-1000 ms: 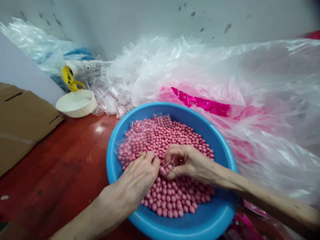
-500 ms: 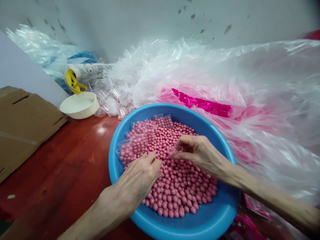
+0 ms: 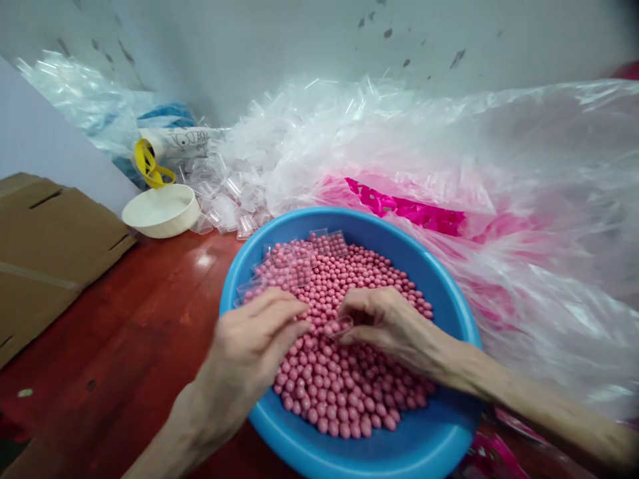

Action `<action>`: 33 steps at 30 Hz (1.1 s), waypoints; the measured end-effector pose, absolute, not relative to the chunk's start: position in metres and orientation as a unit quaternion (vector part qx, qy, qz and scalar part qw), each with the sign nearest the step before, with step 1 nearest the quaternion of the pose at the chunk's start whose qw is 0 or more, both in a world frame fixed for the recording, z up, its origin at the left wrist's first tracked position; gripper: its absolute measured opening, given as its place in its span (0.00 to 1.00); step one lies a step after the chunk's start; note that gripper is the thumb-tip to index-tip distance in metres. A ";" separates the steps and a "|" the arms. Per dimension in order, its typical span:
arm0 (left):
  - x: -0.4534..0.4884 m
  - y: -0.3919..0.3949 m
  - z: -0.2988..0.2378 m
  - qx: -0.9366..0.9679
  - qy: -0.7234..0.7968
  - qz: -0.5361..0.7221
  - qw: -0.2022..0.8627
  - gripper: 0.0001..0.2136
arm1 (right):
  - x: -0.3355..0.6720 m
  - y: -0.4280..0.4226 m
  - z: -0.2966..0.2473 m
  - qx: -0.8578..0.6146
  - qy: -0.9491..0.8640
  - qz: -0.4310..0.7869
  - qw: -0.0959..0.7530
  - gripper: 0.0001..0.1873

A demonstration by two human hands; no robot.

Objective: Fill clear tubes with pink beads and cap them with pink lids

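Two hands working over the beads now! Your right hand (image 3: 394, 326) is pinching a small clear plastic bag (image 3: 342, 326) between fingers and thumb, a few beads inside it, just above the heap of pink beads (image 3: 339, 379) filling the blue plastic basin (image 3: 349, 224). Your left hand (image 3: 252, 349) hovers right beside that bag, and I can't tell whether its grip has hold of anything. More small bags (image 3: 294, 263) lie on the beads at the far side. Past the rim, on the red bench (image 3: 124, 319), sits a white bowl (image 3: 160, 211) beside a spill of loose clear bags (image 3: 227, 203).
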State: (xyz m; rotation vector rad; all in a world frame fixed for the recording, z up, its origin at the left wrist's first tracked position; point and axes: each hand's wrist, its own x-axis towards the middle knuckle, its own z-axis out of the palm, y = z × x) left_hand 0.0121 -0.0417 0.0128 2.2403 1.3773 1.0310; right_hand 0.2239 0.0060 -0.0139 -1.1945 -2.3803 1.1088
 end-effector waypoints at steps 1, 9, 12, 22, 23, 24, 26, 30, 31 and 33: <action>0.003 -0.042 0.015 0.737 0.527 0.398 0.142 0.05 | 0.225 0.009 -0.013 -0.423 -0.785 0.427 0.148 0.07; -0.072 0.052 -0.040 0.500 0.747 0.429 0.086 0.14 | 0.222 0.014 -0.020 -0.473 -0.691 0.484 0.254 0.08; -0.067 0.109 -0.066 0.534 0.745 0.388 0.099 0.18 | 0.222 0.012 -0.022 -0.478 -0.719 0.455 0.219 0.09; -0.043 0.189 -0.061 0.616 0.699 0.357 0.069 0.16 | 0.222 0.008 -0.027 -0.470 -0.759 0.418 0.171 0.10; -0.042 0.193 -0.061 0.615 0.701 0.353 0.073 0.16 | 0.222 0.008 -0.028 -0.462 -0.764 0.414 0.175 0.11; -0.042 0.196 -0.061 0.613 0.704 0.349 0.079 0.16 | 0.222 0.008 -0.028 -0.456 -0.768 0.412 0.180 0.12; -0.041 0.202 -0.063 0.606 0.710 0.344 0.097 0.15 | 0.222 0.008 -0.029 -0.452 -0.769 0.414 0.183 0.14; -0.040 0.204 -0.065 0.583 0.716 0.362 0.126 0.15 | 0.225 0.008 -0.027 -0.470 -0.749 0.426 0.191 0.13; -0.040 0.201 -0.066 0.576 0.716 0.372 0.134 0.15 | 0.226 0.008 -0.027 -0.480 -0.743 0.425 0.192 0.12; -0.040 0.194 -0.066 0.563 0.709 0.392 0.162 0.15 | 0.227 0.009 -0.026 -0.496 -0.736 0.418 0.194 0.12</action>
